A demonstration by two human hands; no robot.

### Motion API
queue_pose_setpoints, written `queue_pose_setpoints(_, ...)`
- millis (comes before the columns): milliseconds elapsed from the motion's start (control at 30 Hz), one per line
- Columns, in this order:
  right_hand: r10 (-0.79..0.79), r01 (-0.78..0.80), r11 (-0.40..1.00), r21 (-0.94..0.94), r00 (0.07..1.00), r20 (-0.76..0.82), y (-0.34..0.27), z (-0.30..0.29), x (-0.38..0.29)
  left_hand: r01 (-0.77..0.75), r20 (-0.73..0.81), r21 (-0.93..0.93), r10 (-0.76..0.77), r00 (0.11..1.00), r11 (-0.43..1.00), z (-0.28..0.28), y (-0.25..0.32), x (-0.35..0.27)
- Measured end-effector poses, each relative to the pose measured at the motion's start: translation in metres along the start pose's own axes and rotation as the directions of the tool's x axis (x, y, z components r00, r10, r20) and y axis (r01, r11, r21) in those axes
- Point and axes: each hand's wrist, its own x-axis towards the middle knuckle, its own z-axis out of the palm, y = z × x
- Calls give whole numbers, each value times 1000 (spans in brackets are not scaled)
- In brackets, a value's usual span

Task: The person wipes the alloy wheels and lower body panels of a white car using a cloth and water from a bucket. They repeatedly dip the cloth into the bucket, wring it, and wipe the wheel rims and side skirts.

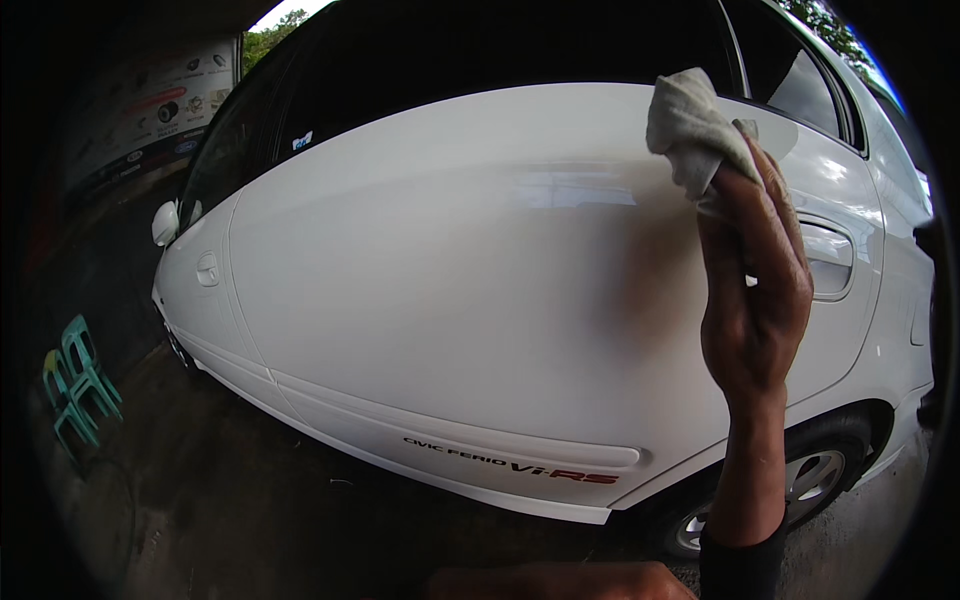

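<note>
A folded off-white cloth (pixel 686 112) is in my right hand (pixel 757 277), which is raised on the right with its fingers pressed into the fabric. The cloth is at the top of the rear door, by the lower edge of the dark window; contact with the panel is hard to judge. This white rear door (pixel 450 300) belongs to a sedan and fills the middle of the view, showing a brownish blurred reflection beside my hand. Just right of my wrist is the rear door handle (pixel 832 259). Only part of my left hand (pixel 562 581) shows at the bottom edge, blurred, its fingers hidden.
Below the door runs a side moulding (pixel 465 427) with lettering. The rear wheel (pixel 817 476) is partly behind my forearm. At far left stand green plastic chairs (pixel 82 382) on the dark floor (pixel 262 510), below a wall banner (pixel 157 112). A side mirror (pixel 165 223) juts out.
</note>
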Motion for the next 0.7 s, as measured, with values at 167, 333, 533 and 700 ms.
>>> queue_pose_setpoints(167,-252,209,967,143,743,620,-71,81,-88,-92,15,57,91,996,994,-2,-5,-1)
queue_pose_setpoints(333,-142,-655,621,431,447,883,-102,43,-289,146,-62,441,-133,989,886,9,-10,14)
queue_pose_setpoints(533,936,-789,291,542,352,10,-43,-165,-351,139,117,613,-264,957,778,21,-51,43)
queue_pose_setpoints(700,660,-782,564,264,234,-714,42,-218,-294,243,140,593,-396,908,768,22,-62,66)
